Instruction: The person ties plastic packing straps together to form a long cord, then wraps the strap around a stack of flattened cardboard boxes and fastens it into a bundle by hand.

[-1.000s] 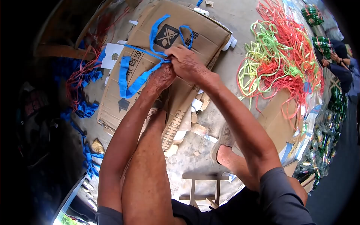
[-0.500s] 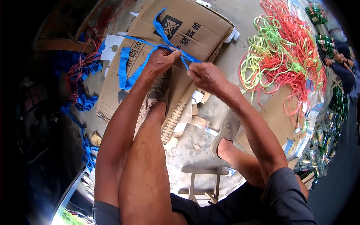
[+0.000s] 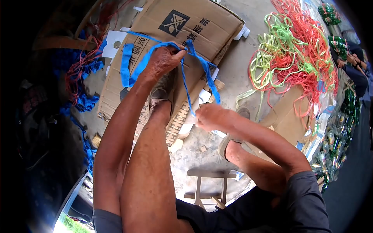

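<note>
Looked like the tensioning step: strip (image 3: 126,66) lay across box (image 3: 214,42), left hand (image 3: 164,62) pinched it above the box, right hand (image 3: 211,116), blurred off the box's near side, seemed closed on its end; next move called for firm left pinch.

Tangled red strips (image 3: 316,46) lie near green bottles (image 3: 339,47) (apparently glass).

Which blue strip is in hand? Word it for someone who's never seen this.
Find the large brown cardboard with black printing, top centre. Across it, the blue strip runs up to the left hand, which grips it. Unlike the tangled blue pieces at left, this one crosses the cardboard.
</note>
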The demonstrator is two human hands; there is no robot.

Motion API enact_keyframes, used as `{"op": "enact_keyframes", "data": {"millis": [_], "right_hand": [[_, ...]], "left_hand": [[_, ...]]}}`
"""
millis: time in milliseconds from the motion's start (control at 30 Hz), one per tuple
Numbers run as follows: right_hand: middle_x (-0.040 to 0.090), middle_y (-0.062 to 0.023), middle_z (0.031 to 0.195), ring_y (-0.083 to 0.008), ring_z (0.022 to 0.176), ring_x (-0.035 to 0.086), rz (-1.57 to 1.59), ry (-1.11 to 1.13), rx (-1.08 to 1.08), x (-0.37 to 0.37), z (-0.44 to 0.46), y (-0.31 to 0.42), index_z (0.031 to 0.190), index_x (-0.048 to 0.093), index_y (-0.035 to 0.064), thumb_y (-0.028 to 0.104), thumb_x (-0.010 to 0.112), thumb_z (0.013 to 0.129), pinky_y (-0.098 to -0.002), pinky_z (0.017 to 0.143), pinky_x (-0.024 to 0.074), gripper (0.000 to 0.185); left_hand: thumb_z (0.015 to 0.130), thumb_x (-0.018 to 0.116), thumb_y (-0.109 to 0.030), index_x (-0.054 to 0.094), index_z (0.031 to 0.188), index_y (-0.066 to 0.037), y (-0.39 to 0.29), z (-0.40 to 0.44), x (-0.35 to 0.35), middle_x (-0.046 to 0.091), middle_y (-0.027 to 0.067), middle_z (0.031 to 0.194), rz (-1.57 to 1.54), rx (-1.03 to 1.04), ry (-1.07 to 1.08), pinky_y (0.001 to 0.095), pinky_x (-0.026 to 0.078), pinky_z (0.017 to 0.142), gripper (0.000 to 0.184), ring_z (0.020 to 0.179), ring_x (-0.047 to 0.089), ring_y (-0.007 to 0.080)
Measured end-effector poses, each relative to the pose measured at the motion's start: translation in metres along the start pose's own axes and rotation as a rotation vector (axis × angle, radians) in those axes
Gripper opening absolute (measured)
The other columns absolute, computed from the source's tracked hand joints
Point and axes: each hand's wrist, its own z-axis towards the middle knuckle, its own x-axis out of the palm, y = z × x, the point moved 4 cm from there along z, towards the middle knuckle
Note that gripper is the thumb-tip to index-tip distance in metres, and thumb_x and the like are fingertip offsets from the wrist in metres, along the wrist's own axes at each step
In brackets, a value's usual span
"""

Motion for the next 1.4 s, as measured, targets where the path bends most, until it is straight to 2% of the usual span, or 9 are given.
{"op": "enact_keyframes", "data": {"millis": [100,233,333,467,833,1033,1133,1233,1400], "right_hand": [[0.071,-0.0239,0.091,-0.0405,0.088,0.071,-0.005,-0.093,0.067,-0.039,0.014,-0.029,0.090,0.068,-0.0002,0.025,0.071,0.087,-0.0507,0.074,0.0558,0.026],[0.070,-0.0173,0.087,-0.0285,0.076,0.069,0.093,-0.954,-0.009,-0.106,0.039,-0.066,0.097,0.069,0.0024,0.004,0.065,0.092,-0.0384,0.067,0.0545,0.007],[0.072,-0.0099,0.090,-0.0173,0.080,0.070,0.475,-1.059,-0.164,-0.139,0.056,-0.070,0.108,0.071,0.0013,-0.003,0.054,0.096,-0.0325,0.067,0.0552,0.021],[0.073,-0.0077,0.103,-0.0118,0.087,0.071,0.880,-0.790,-0.086,-0.152,0.077,-0.065,0.125,0.066,-0.0027,-0.002,0.045,0.102,-0.0277,0.078,0.0608,0.031],[0.070,-0.0026,0.093,-0.0110,0.078,0.069,1.128,-0.491,-0.109,-0.158,0.091,-0.078,0.134,0.066,0.0050,0.017,0.064,0.103,-0.0289,0.073,0.0606,0.033],[0.068,-0.0005,0.091,-0.0104,0.079,0.068,1.088,-0.447,-0.087,-0.159,0.096,-0.086,0.133,0.066,0.0061,0.021,0.066,0.103,-0.0290,0.072,0.0602,0.033],[0.071,-0.0056,0.086,-0.0151,0.073,0.071,1.067,-0.492,-0.102,-0.160,0.099,-0.087,0.122,0.069,0.0010,0.021,0.064,0.102,-0.0324,0.070,0.0627,0.029],[0.071,-0.0083,0.083,-0.0183,0.069,0.071,0.869,-0.572,-0.076,-0.168,0.097,-0.084,0.115,0.068,-0.0028,0.021,0.057,0.101,-0.0335,0.066,0.0624,0.029],[0.066,-0.0144,0.082,-0.0238,0.061,0.071,0.390,-0.431,0.015,-0.192,0.091,-0.076,0.108,0.065,-0.0025,0.026,0.047,0.098,-0.0334,0.061,0.0603,0.035]], "left_hand": [[0.096,0.075,-0.014,0.076,0.106,-0.004,-0.004,-0.003,-0.001,0.072,0.0059,0.088,0.179,0.272,-0.090,0.0290,0.053,0.066,0.014,0.075,0.068,0.0136],[0.095,0.074,-0.007,0.075,0.107,-0.004,-0.010,0.001,0.000,0.072,0.0110,0.098,0.354,0.470,-0.143,0.0324,0.058,0.068,0.013,0.079,0.073,0.0260],[0.093,0.072,-0.003,0.074,0.109,-0.004,-0.023,0.000,0.000,0.072,0.0126,0.099,0.436,0.526,-0.130,0.0329,0.058,0.068,0.017,0.080,0.073,0.0308],[0.091,0.070,0.001,0.073,0.111,-0.003,-0.029,0.001,-0.001,0.072,0.0122,0.101,0.495,0.679,-0.170,0.0335,0.059,0.068,0.022,0.081,0.073,0.0316],[0.085,0.073,-0.001,0.075,0.113,-0.007,-0.026,0.014,-0.011,0.074,0.0046,0.104,0.680,0.879,-0.239,0.0334,0.058,0.067,0.028,0.081,0.074,0.0266],[0.084,0.075,-0.006,0.076,0.110,-0.012,-0.031,0.009,-0.015,0.076,0.0027,0.105,0.771,0.914,-0.271,0.0319,0.053,0.071,0.027,0.086,0.074,0.0211],[0.084,0.076,-0.007,0.076,0.110,-0.014,-0.033,0.008,-0.016,0.076,0.0013,0.103,0.769,0.937,-0.303,0.0316,0.049,0.071,0.027,0.085,0.073,0.0197],[0.085,0.077,-0.008,0.076,0.109,-0.015,-0.032,0.006,-0.014,0.077,0.0011,0.103,0.796,0.873,-0.318,0.0329,0.048,0.071,0.025,0.086,0.073,0.0197],[0.089,0.079,-0.014,0.076,0.107,-0.016,-0.028,0.001,-0.013,0.078,0.0020,0.099,0.703,0.772,-0.345,0.0331,0.047,0.071,0.018,0.087,0.074,0.0204]]}}
